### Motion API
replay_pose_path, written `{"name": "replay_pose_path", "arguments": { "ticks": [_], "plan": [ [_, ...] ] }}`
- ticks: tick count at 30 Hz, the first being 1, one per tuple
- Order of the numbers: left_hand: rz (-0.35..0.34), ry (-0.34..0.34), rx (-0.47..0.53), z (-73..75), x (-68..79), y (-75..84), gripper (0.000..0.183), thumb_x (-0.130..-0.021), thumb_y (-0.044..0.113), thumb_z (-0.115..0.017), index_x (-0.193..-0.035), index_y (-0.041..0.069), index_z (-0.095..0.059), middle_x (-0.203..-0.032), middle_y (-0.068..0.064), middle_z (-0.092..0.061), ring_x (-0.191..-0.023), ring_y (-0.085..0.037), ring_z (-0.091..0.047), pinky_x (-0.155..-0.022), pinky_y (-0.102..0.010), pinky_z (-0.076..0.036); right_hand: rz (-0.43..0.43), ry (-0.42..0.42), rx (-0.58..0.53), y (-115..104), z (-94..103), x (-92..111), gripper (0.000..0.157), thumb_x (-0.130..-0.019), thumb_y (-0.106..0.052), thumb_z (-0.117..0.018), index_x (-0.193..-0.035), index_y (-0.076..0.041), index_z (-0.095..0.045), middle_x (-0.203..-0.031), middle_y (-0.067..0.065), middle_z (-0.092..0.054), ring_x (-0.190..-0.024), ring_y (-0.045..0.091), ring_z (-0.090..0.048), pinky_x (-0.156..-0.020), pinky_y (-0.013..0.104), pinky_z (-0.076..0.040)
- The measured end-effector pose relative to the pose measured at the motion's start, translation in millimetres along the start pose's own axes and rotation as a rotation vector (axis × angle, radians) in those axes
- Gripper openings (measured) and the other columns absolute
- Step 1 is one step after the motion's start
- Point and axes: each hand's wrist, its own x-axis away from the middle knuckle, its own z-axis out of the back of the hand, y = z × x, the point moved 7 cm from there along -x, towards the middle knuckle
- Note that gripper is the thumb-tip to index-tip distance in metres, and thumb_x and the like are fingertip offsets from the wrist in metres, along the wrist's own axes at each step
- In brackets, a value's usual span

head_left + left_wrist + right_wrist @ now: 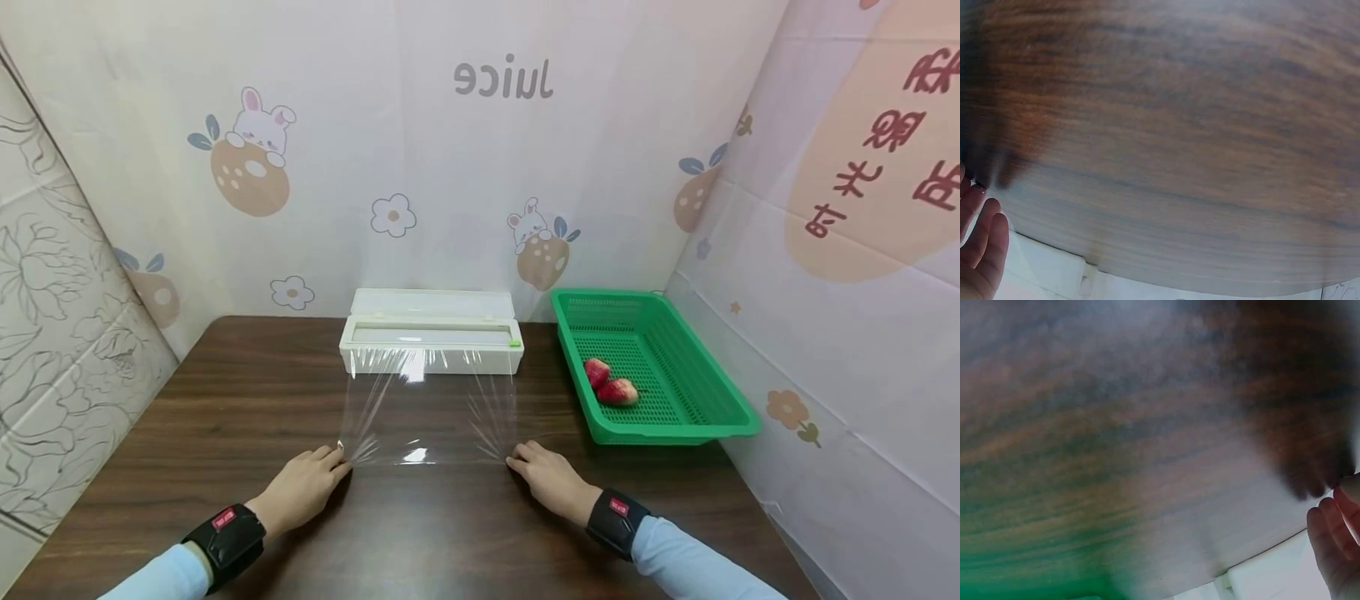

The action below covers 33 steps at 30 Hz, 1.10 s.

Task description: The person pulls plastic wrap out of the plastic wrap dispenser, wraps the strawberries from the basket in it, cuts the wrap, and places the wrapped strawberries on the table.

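A clear sheet of cling film (431,417) stretches from a white cling film dispenser (431,360) toward the near side of the table. At the film's front left corner, my left hand (306,486) pinches the edge between thumb and fingers. My right hand (551,479) pinches the front right corner the same way. Creases fan out from both grips. The dispenser's lid (432,302) is raised at the back, and a small green piece (514,342) sits at its right end. In the left wrist view the fingers (994,244) show at the lower left.
A green plastic basket (720,427) stands at the back right of the brown wooden table (420,542), with two red-and-white fruits (617,392) in its left side. Printed cloth (450,167) hangs behind the table and along its right side.
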Motion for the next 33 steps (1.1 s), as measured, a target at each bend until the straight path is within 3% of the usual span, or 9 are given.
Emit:
{"name": "replay_pose_path", "arguments": {
  "ticks": [7,11,18,27,33],
  "plan": [
    [-0.009,0.079,0.016,2.5,0.9,-0.9,0.023,-0.068,0.004,-0.066,-0.09,0.003,-0.069,-0.094,-0.01,-0.062,-0.082,-0.021,-0.057,-0.067,-0.034,-0.05,-0.023,-0.039,0.012,4.2,0.2,-0.6,0.034,-0.079,-0.001,-0.064,-0.112,-0.009,-0.065,-0.1,0.003,-0.06,-0.089,0.014,-0.053,-0.073,0.026,-0.051],
    [-0.009,0.091,0.039,2.8,1.6,-1.3,0.022,-0.069,0.004,-0.065,-0.091,0.001,-0.069,-0.098,-0.011,-0.06,-0.085,-0.022,-0.057,-0.064,-0.033,-0.05,-0.025,-0.007,0.006,5.1,0.4,-0.9,0.029,-0.079,-0.002,-0.065,-0.107,-0.009,-0.066,-0.099,0.002,-0.061,-0.088,0.014,-0.054,-0.073,0.027,-0.051],
    [0.024,0.053,0.038,0.6,-0.1,-3.0,0.025,-0.071,0.004,-0.063,-0.094,0.003,-0.069,-0.1,-0.01,-0.06,-0.087,-0.022,-0.057,-0.065,-0.033,-0.05,-0.031,0.019,0.006,7.9,-1.9,-0.8,0.023,-0.079,-0.005,-0.066,-0.101,-0.01,-0.068,-0.099,0.002,-0.061,-0.089,0.015,-0.055,-0.073,0.027,-0.051],
    [0.12,-0.039,0.054,-8.8,-6.1,-15.2,0.025,-0.077,0.006,-0.062,-0.101,0.003,-0.068,-0.101,-0.009,-0.061,-0.094,-0.023,-0.059,-0.07,-0.036,-0.051,-0.065,0.076,0.007,14.0,1.3,-10.6,0.018,-0.08,-0.005,-0.064,-0.096,-0.01,-0.069,-0.091,0.0,-0.059,-0.083,0.014,-0.053,-0.068,0.027,-0.05],
    [0.129,-0.027,0.066,-9.4,-8.5,-18.4,0.022,-0.076,0.005,-0.063,-0.098,0.004,-0.069,-0.097,-0.009,-0.061,-0.091,-0.023,-0.058,-0.067,-0.036,-0.051,-0.083,0.073,-0.008,16.3,-0.8,-13.3,0.017,-0.081,-0.004,-0.062,-0.096,-0.011,-0.069,-0.089,0.0,-0.059,-0.082,0.014,-0.054,-0.067,0.027,-0.05]
  ]
}}
